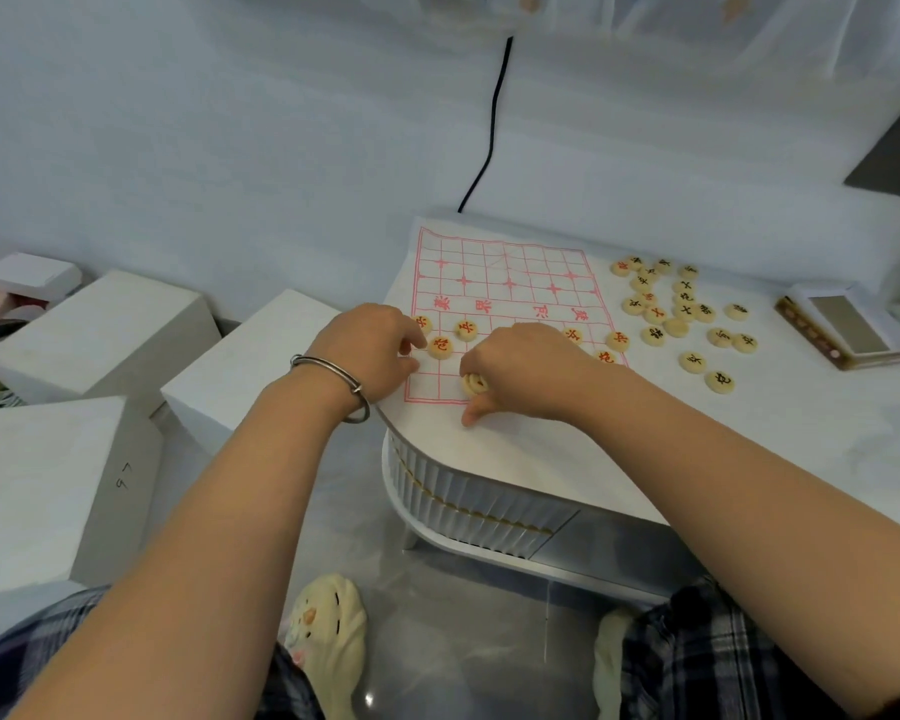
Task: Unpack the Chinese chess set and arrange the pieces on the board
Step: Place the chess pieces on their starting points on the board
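Thin white board printed with a red grid (pixel 510 283) lies flat on the white round-cornered desk (pixel 541 449), toward its left end.

Right hand (pixel 526 371) is at the board's near edge. Its fingers (pixel 476 362) are curled down round a small stack of pale round wooden pieces (pixel 473 385), and the thumb is stretched toward the desk edge with its tip on the sheet.

Left hand (pixel 370 350), with a silver bangle (pixel 333 387) on the wrist, is at the board's near left corner. Its fingers are curled under, tips just beside a red-lettered piece (pixel 440 347). Cannot tell whether they pinch anything.

More red-lettered pieces lie on the board's near half, on either side of the hands.

A loose scatter of pieces (pixel 681 309), black- and red-lettered, lies on the desk right of the board. An open brown-edged box (pixel 848 330) sits further right.
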